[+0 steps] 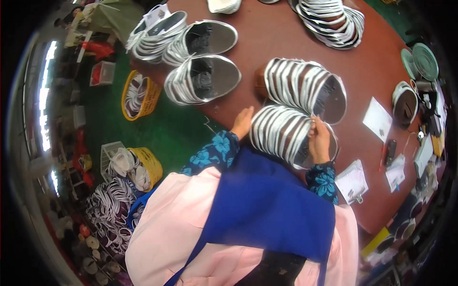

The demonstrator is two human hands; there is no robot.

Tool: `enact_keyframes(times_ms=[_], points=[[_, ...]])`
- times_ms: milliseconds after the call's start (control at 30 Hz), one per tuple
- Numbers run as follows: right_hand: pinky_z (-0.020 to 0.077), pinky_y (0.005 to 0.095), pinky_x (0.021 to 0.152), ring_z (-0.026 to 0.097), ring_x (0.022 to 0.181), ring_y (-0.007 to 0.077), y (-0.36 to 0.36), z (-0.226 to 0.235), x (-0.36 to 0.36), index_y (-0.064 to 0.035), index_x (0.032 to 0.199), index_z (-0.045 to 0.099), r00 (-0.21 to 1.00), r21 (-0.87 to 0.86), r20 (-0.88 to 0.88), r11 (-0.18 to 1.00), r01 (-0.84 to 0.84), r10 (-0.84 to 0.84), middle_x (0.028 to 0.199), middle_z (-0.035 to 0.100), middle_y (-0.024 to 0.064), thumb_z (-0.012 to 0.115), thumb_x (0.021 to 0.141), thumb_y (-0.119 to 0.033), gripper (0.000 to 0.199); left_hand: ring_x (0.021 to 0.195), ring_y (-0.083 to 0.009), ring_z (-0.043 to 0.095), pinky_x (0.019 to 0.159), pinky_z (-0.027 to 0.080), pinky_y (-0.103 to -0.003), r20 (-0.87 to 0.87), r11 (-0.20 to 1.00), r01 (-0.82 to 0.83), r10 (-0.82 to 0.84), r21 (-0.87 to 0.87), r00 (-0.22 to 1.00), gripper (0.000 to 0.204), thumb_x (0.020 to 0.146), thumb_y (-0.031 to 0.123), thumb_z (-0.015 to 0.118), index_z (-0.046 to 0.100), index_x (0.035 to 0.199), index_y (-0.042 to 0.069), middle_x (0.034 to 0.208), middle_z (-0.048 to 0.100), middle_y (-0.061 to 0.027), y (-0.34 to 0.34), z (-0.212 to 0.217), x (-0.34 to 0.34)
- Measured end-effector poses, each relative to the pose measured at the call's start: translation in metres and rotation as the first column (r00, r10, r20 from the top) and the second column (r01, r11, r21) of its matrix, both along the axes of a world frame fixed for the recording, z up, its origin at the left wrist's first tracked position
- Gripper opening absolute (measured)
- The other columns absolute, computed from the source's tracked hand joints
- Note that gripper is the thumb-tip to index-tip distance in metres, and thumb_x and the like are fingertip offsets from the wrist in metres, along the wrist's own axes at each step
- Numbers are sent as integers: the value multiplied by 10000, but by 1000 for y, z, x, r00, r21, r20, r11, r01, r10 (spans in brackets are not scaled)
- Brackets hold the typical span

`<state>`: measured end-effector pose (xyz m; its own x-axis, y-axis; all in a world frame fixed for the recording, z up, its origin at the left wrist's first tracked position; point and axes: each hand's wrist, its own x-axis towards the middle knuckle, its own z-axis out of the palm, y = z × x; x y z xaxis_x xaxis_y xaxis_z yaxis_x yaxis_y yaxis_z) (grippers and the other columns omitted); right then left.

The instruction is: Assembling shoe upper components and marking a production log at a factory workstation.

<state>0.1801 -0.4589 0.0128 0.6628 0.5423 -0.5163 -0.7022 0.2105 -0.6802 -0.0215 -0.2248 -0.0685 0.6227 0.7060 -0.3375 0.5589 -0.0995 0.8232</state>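
Note:
Two rows of nested shoe uppers, brown with white edging, lie side by side on the table before me. My left hand (242,123) is at the left end of the near row (279,131), fingers stretched out along it and holding nothing that I can see. Over that row's right end, my right hand (319,140) has its fingers closed in a pinch at the white edge of an upper. Just beyond lies the far row (303,83), its dark-lined opening facing right; neither hand is on it.
More nested uppers (205,78) lie at the table's far left, and another stack (341,28) at the far right. Papers (378,119), a clipped notepad (352,182) and a black marker (391,151) lie to the right. Yellow baskets (151,93) stand on the green floor, left.

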Motion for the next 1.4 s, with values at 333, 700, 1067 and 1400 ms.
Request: enact_keyframes(times_ms=[333, 700, 1067, 1400], points=[[415, 197, 626, 479, 670, 58, -5, 7, -4, 9, 1127, 651, 999, -1, -13, 1000, 29, -29, 797, 564, -28, 574, 1047, -252, 283, 1166, -348, 545, 1015, 432, -426, 93, 932, 184, -223, 313, 970, 597, 865, 326, 745, 534, 1341, 34, 1254, 571, -181, -15, 77, -21], [415, 213, 600, 492, 645, 74, -5, 6, -3, 10, 1096, 661, 999, -2, 0, 999, 32, -32, 788, 564, -20, 587, 1038, -263, 289, 1182, -378, 523, 1002, 446, -454, 91, 708, 427, -567, 562, 819, 513, 679, -74, 586, 613, 1152, 124, 1293, 530, -140, -27, 108, -5], [418, 211, 601, 493, 644, 74, -8, 2, -4, 11, 1089, 665, 999, 10, -33, 999, 32, -32, 779, 562, -18, 571, 1045, -258, 288, 1201, -347, 528, 940, 463, -459, -55, 595, 458, -570, 661, 820, 316, 745, 153, 712, 662, 1057, 148, 1316, 534, -124, -37, 129, 8], [415, 212, 587, 497, 642, 65, -7, -3, -2, 10, 1092, 664, 998, 67, -48, 997, 42, -39, 773, 563, -23, 567, 1041, -214, 248, 1196, -393, 482, 1000, 392, -499, 18, 730, 340, -434, 593, 901, 314, 719, 99, 665, 530, 1002, 81, 1305, 519, -161, -73, 117, 33]])
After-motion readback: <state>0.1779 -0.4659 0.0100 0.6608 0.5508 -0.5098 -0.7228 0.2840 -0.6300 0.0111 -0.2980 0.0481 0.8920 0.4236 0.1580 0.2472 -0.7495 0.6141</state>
